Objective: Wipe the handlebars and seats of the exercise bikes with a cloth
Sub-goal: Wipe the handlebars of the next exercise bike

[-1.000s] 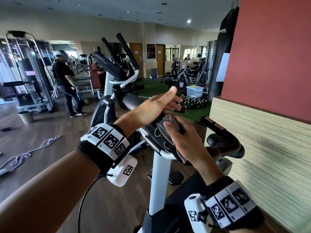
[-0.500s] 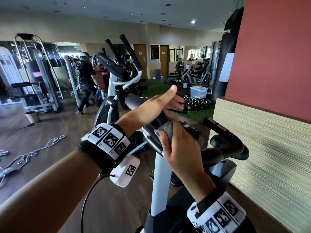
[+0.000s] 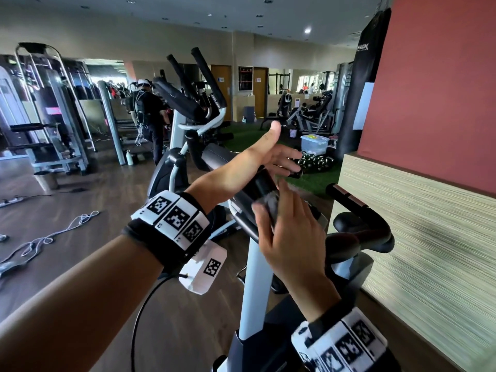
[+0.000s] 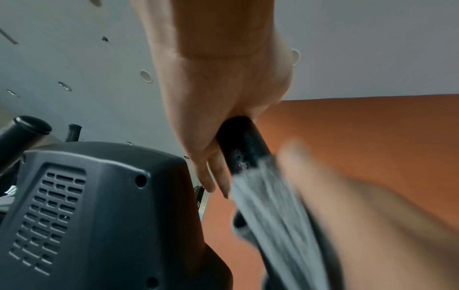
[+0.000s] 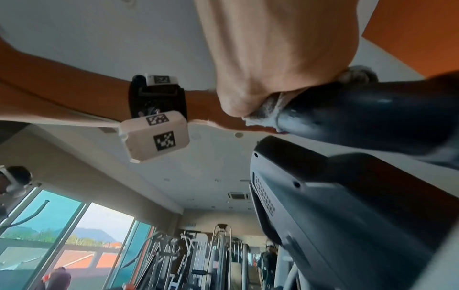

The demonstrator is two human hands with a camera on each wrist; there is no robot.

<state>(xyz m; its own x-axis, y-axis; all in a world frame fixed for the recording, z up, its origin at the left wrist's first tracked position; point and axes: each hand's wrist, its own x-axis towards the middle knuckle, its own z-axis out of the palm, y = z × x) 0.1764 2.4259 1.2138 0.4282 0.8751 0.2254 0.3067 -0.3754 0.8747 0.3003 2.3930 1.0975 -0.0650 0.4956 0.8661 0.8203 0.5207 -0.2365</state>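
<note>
Head view first: way off past the left hand (image 3: pixel 249 167), a person in black (image 3: pixel 150 116) stands among the weight machines, and a white cord (image 3: pixel 51 237) lies on the wood floor below that forearm. The left hand rests on the far end of the bike's left handlebar (image 3: pixel 261 187), thumb sticking up and fingers stretched out straight, so it's more laid along the bar than wrapped around it. The left wrist cam backs that up, with straight fingers (image 4: pixel 211 176) lying beside the black grip (image 4: pixel 244 145). Right next to it, on the near side, the right hand (image 3: pixel 290 237) is curled over the same bar, squeezing the grey cloth (image 3: pixel 269 208) against it. It's pretty blurry, though. The right wrist cam shows bits of cloth (image 5: pixel 269 109) poking out under the palm. Further right of both hands sits the other handlebar (image 3: pixel 359 210), nothing touching it, next to the striped wall panel (image 3: pixel 429 237).
</note>
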